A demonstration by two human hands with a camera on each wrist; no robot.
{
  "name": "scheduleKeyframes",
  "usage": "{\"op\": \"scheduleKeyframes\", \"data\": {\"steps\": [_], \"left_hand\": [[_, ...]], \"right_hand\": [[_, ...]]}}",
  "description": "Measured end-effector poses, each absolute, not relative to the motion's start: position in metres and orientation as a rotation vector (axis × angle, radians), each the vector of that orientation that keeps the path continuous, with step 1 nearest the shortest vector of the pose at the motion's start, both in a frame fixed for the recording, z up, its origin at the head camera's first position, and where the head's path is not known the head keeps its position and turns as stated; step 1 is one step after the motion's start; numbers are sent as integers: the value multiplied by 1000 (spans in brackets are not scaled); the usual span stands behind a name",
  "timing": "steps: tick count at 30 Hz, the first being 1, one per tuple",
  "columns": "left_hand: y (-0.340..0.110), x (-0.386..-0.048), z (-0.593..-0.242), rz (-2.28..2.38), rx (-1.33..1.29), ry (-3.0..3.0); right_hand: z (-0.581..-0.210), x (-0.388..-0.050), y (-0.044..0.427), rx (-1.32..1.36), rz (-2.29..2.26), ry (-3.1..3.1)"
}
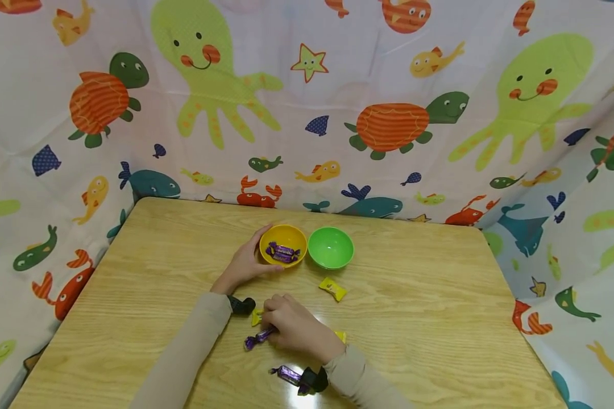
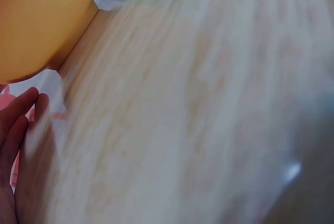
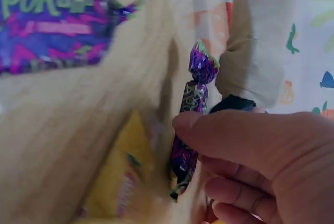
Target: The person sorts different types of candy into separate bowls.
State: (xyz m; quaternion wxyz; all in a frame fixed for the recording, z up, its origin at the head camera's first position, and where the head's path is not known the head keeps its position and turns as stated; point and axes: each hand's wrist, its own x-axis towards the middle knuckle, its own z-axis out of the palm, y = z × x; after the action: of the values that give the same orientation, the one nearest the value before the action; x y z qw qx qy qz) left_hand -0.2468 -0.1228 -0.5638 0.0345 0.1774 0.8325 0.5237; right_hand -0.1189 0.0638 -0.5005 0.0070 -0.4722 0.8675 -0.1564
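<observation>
As your left hand [image 1: 245, 264] curves round the left side of a round yellow-orange bowl [image 1: 281, 235], thumb along its near side, your right hand [image 1: 298, 328] pinches a purple twist-wrapped candy [image 1: 258, 338] between thumb and fingers, nearer you than the bowl. A round bright green bowl [image 1: 331, 247] stands just to the right of the yellow-orange one, leaving next to no gap. Wide stretches of wood run from the green bowl to the right edge and from your left arm to the left edge; the far edge lies just beyond both bowls. A small yellow wrapped candy [image 1: 332, 288] lies just on the near side of the green bowl. The pale wood-grain table [image 1: 430, 295] shows glare near you. White fabric printed with sea animals [image 1: 327, 34] hangs left, far and right.
</observation>
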Motion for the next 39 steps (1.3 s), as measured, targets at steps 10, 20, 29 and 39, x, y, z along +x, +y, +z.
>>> {"op": "scheduleKeyframes", "data": {"steps": [10,20,29,39], "left_hand": [[-125,-246,-565,1611,530,2556],[-126,-247,-563,1614,580,2554],[-128,-250,-566,1627,618,2539],[-126,-247,-565,1627,570,2528]], "right_hand": [[-474,-123,66,-1432,-566,2672],[-440,-145,75,-1437,-737,2680],[-422,-182,84,-1273,-819,2672],[-425,-231,84,-903,-916,2752]]}}
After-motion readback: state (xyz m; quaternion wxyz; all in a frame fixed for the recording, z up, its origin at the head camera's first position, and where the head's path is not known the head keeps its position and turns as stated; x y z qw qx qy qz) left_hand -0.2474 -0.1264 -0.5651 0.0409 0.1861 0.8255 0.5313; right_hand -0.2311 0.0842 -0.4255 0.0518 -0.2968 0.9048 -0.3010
